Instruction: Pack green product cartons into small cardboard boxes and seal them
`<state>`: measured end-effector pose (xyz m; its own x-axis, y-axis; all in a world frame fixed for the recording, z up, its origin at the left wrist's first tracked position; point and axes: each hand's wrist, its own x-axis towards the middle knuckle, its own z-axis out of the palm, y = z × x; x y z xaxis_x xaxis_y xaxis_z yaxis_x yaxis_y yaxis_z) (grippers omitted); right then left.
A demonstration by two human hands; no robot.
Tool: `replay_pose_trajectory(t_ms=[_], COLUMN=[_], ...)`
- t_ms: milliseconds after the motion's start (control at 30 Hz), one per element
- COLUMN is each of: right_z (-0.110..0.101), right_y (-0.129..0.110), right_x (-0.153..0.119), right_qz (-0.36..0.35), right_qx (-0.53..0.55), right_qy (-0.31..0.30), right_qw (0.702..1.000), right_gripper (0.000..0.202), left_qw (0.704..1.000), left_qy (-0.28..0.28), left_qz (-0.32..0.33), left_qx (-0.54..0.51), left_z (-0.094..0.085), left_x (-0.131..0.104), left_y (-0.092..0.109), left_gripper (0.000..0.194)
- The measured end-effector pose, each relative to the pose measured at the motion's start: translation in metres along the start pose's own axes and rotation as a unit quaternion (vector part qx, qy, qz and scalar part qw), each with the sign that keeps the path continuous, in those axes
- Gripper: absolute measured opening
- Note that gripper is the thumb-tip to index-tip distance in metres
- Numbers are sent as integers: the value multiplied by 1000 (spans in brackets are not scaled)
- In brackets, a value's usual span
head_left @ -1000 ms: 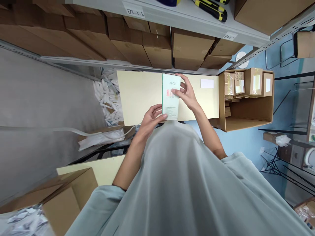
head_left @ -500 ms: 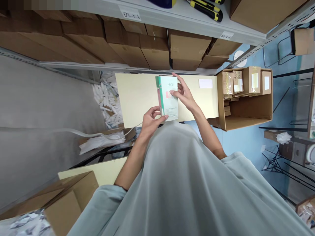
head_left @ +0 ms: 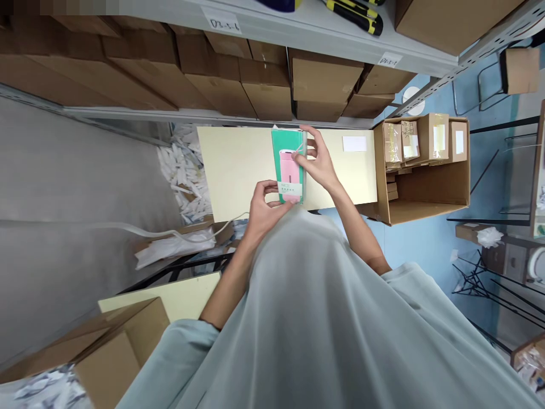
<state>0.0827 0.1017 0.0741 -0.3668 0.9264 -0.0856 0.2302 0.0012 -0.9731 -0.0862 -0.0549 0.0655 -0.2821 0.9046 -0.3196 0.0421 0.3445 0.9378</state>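
Note:
Between my two hands is a small product box (head_left: 289, 139), its green face with a pink device picture turned toward me. My left hand (head_left: 264, 209) grips the lower left corner, the thumb along the bottom edge. On the upper right side, my right hand (head_left: 317, 158) holds the box with the thumb on its front and the fingers behind the far edge. The box is over a pale yellow tabletop (head_left: 238, 165). To the right of it a white paper slip (head_left: 354, 144) lies flat on the table.
A large open carton (head_left: 430, 213) with several smaller boxes stands at the table's right end. Above the table's back edge runs a metal shelf (head_left: 298, 34) with cardboard boxes and yellow-black tools (head_left: 355, 16). White paper scraps (head_left: 187, 170) are heaped at the left; a white cable (head_left: 140, 230) crosses there.
The product box has been turned in my hands: its white printed face was toward me before, and now its green face with the pink picture is. Both hands stay on it.

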Motion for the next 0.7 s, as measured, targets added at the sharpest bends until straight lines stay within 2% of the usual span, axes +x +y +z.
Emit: replay_pose_trajectory(t_ms=[133, 200, 267, 567, 633, 700], right_z=[-7, -8, -8, -8, -8, -6], right_y=[-5, -7, -9, -9, -4, 0], right_x=[-4, -7, -11, -14, -14, -15], right_qz=[11, 1, -11, 11, 10, 16], right_qx=[25, 27, 27, 36, 22, 16], right_qy=[-42, -78, -103, -86, -66, -38], right_qw=[999, 997, 994, 996, 998, 999], right_gripper=[75, 76, 79, 76, 76, 82], left_qw=[983, 971, 964, 978, 986, 996], left_qy=[-110, -144, -156, -98, -69, -12], left_qz=[-73, -103, -115, -94, -82, -64], left_qx=[-124, -161, -180, -159, -125, -57], left_z=[-13, -14, -12, -3, 0, 3], left_x=[6, 8, 8, 3, 3, 4], left_y=[-8, -11, -13, -17, -18, -19], left_gripper=[76, 81, 81, 75, 74, 72])
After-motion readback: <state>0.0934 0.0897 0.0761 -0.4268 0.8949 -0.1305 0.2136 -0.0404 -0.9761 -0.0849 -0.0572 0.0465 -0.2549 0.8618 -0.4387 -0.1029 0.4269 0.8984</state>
